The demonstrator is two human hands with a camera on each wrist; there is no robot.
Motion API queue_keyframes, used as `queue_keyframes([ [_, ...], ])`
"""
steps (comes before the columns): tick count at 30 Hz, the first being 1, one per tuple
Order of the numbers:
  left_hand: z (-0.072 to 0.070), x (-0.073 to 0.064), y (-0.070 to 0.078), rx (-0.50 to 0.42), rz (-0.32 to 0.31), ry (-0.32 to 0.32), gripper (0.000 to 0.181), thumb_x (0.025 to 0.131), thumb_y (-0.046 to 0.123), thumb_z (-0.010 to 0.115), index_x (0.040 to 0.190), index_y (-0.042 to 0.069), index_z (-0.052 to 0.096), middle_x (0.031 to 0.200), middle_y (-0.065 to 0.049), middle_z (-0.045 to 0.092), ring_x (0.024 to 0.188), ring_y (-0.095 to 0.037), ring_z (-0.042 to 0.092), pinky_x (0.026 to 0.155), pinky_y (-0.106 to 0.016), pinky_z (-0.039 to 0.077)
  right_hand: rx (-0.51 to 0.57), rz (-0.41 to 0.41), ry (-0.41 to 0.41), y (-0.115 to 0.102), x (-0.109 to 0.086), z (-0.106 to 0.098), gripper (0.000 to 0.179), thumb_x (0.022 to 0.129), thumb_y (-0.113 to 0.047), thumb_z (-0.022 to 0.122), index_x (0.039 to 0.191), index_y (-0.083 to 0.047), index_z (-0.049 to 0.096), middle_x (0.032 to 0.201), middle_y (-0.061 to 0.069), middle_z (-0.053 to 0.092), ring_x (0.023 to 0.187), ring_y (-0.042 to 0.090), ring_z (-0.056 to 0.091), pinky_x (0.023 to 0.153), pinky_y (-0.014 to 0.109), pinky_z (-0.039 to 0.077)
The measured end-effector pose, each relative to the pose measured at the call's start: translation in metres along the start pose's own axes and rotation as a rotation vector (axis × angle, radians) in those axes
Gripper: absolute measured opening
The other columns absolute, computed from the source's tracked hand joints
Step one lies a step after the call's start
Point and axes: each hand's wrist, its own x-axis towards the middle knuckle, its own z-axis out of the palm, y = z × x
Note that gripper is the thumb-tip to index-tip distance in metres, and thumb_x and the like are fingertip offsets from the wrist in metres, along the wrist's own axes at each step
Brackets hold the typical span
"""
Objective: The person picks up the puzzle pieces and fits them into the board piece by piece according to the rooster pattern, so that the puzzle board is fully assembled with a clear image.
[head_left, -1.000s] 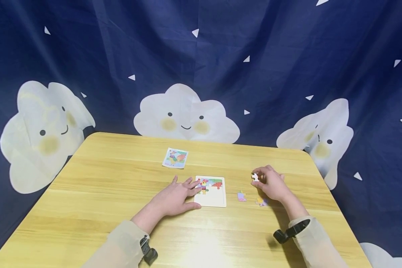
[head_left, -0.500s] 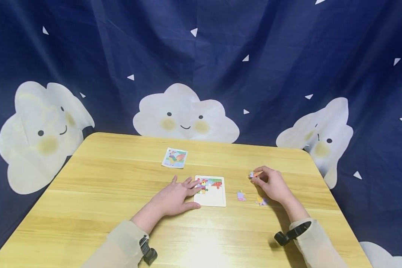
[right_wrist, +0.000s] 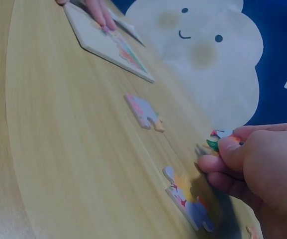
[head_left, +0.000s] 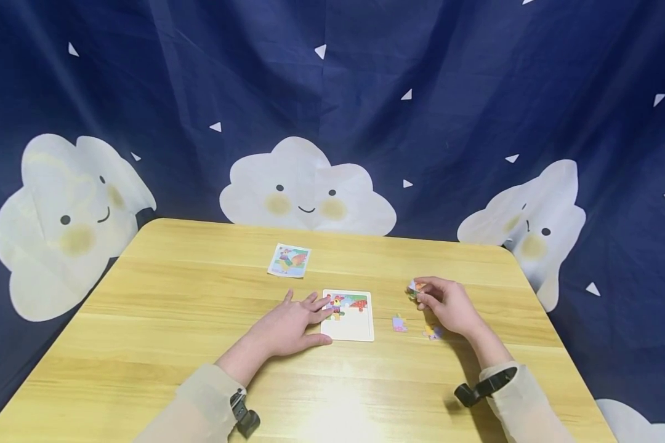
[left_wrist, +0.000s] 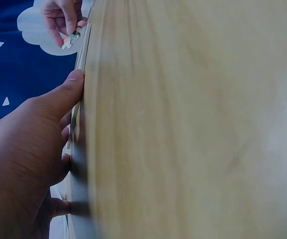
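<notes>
Your jigsaw tray [head_left: 357, 326], steadied by your outspread left hand [head_left: 290, 329], looks filled along the top but mostly bare below, your right hand's [head_left: 449, 304] grip pinches a jigsaw piece [head_left: 412, 288] off to its right, and a lilac piece [head_left: 399, 324] and a yellow-and-lilac piece [head_left: 431, 333] lie unplaced on the table [head_left: 199, 283].

Before you is a yellow, wood-grained worktop [head_left: 144, 332] with rounded far corners. On its surface you will find the following. The card [head_left: 289, 261] lies printed side up, toward the far edge. The tray [head_left: 356, 332] lies flat, closer to you and right of the card, apart from it. To the tray's right, not touching it, lies the lilac piece [head_left: 399, 323]. Farther right, separate from that, you have the yellow piece [head_left: 431, 332].
</notes>
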Motion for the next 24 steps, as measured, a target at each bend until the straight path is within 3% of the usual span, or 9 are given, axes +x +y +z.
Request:
queue_keyframes([
  [5,-0.0005,-0.0002,0.0009,0.0,0.004,0.001,0.071,0.101,0.064,0.058,0.156,0.02,0.055,0.166,0.002,0.041,0.155,-0.033,0.032,0.119,-0.074,0.018,0.0,0.012,-0.039,-0.0034,-0.0008,-0.0014,0.042,0.098,0.009,0.068,0.139,0.006,0.063,0.096,0.007,0.073,0.081,0.018,0.075,0.072,0.029,0.061],
  [12,-0.0001,-0.0004,0.0002,0.001,0.008,0.003,0.071,0.101,0.065,0.058,0.156,0.02,0.055,0.166,0.002,0.041,0.155,-0.033,0.032,0.118,-0.075,0.019,-0.081,0.003,-0.035,-0.0044,-0.0024,-0.0022,0.041,0.098,0.007,0.07,0.138,0.002,0.066,0.095,0.003,0.072,0.079,0.015,0.069,0.068,0.027,0.055],
  [24,-0.0012,-0.0005,0.0006,-0.004,0.006,-0.002,0.071,0.102,0.065,0.057,0.156,0.019,0.055,0.165,0.001,0.041,0.155,-0.033,0.032,0.119,-0.074,0.018,-0.089,0.006,-0.01,-0.0071,-0.0026,0.0018,0.038,0.099,0.002,0.072,0.136,0.002,0.069,0.094,0.005,0.072,0.077,0.017,0.065,0.065,0.027,0.052],
])
